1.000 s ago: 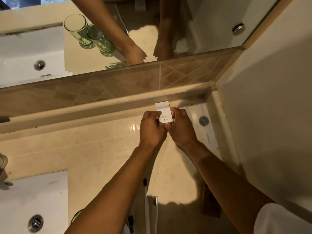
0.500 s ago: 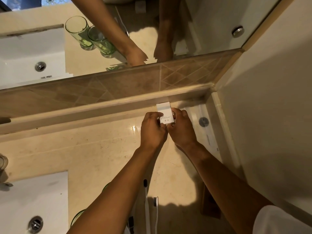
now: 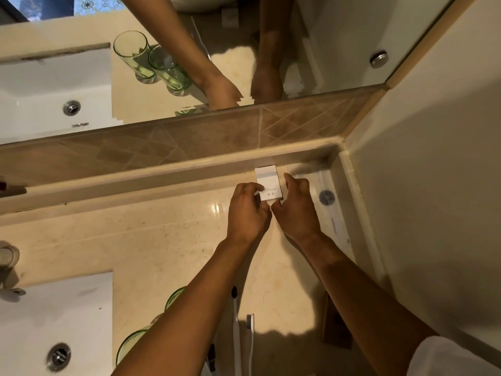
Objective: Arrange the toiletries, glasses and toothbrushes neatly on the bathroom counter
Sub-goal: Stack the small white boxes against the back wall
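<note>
A small white box stands upright on the beige counter, close to the raised ledge under the mirror. My left hand pinches its lower left edge. My right hand touches its lower right corner with the thumb, index finger lifted alongside. Two toothbrushes lie side by side near the front, one with a dark head and one white. Two green glasses are partly hidden under my left forearm.
A long flat white pack with a round grey mark lies along the right wall. A dark brown object sits near the front right. The white sink and its tap are at the left. The mirror reflects the glasses and arms.
My right hand's fingers have loosened and spread beside the box. The box now shows more of its face and stands against the ledge. The left hand has barely moved.
</note>
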The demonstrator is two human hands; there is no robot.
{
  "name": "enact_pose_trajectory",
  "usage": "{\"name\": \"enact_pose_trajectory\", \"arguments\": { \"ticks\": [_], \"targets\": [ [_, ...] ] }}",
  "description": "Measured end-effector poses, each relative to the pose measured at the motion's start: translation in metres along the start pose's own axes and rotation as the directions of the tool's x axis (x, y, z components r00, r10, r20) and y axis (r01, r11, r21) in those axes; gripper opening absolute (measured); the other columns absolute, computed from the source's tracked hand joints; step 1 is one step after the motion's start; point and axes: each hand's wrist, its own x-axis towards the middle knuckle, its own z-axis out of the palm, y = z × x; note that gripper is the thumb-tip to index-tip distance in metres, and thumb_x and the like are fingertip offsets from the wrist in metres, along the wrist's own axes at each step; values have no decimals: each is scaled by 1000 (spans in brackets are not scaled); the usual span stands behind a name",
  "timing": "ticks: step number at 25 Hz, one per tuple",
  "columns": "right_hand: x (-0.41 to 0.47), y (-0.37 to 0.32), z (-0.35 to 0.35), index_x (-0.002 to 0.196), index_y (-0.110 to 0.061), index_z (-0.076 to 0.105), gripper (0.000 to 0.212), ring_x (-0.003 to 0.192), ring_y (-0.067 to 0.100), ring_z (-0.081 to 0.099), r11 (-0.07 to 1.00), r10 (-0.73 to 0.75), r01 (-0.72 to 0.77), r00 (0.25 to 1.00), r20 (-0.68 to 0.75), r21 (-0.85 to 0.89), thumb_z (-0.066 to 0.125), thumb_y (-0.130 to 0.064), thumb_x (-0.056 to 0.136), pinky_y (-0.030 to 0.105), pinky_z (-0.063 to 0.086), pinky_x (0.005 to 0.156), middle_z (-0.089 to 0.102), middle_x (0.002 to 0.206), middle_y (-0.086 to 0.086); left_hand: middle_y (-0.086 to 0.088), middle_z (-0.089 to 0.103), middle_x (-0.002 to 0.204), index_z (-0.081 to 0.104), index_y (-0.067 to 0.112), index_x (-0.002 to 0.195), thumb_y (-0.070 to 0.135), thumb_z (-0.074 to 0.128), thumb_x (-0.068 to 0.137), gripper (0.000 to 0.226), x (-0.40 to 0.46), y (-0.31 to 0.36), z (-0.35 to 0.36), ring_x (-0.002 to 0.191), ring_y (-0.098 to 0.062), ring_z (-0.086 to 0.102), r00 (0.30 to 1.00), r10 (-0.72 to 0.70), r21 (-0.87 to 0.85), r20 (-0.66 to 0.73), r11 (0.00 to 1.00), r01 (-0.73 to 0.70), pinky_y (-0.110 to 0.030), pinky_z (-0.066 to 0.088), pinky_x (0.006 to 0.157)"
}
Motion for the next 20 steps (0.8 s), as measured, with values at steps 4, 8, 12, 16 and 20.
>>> {"name": "enact_pose_trajectory", "arguments": {
  "ticks": [4,8,12,16,20],
  "targets": [
    [-48,11,-14,144,-26,40,62,124,25,56,999,-32,32,1000,0,14,69,-18,89,42,55,101,38,147,3,-4,59,116,66,13,109,3,61,85,27,-38,3,-7,90,-14,63,997,75,-34,9,997,-75,-16,48,80],
    [-123,33,-26,138,-29,46,53,121,22,56,996,-63,59,996,60,61,66,-18,90,44,53,101,45,138,0,1,64,101,69,18,101,8,62,85,20,-108,-8,-7,85,-14,64,988,136,-13,67,991,-136,-32,53,79],
    [-198,56,-31,132,-24,55,46,102,19,62,994,-88,92,993,73,-58,64,-19,87,33,51,89,50,130,2,-1,65,99,70,19,103,15,56,88,21,-198,-27,-5,90,-18,63,970,159,24,183,986,-166,-31,48,79],
    [-263,80,-31,126,-19,60,42,110,23,56,985,-95,108,991,92,-136,58,-23,84,36,44,98,53,125,5,1,62,95,69,21,104,27,48,85,30,-266,-48,-2,85,-14,59,956,120,38,268,990,-135,-29,47,75],
    [-311,101,-33,129,-21,52,38,121,22,56,988,-1,27,986,166,-151,63,-22,93,28,49,95,50,135,4,1,65,96,68,20,104,28,53,86,25,-305,-58,1,86,-16,60,931,47,107,361,990,-92,-29,47,76]
  ]
}}
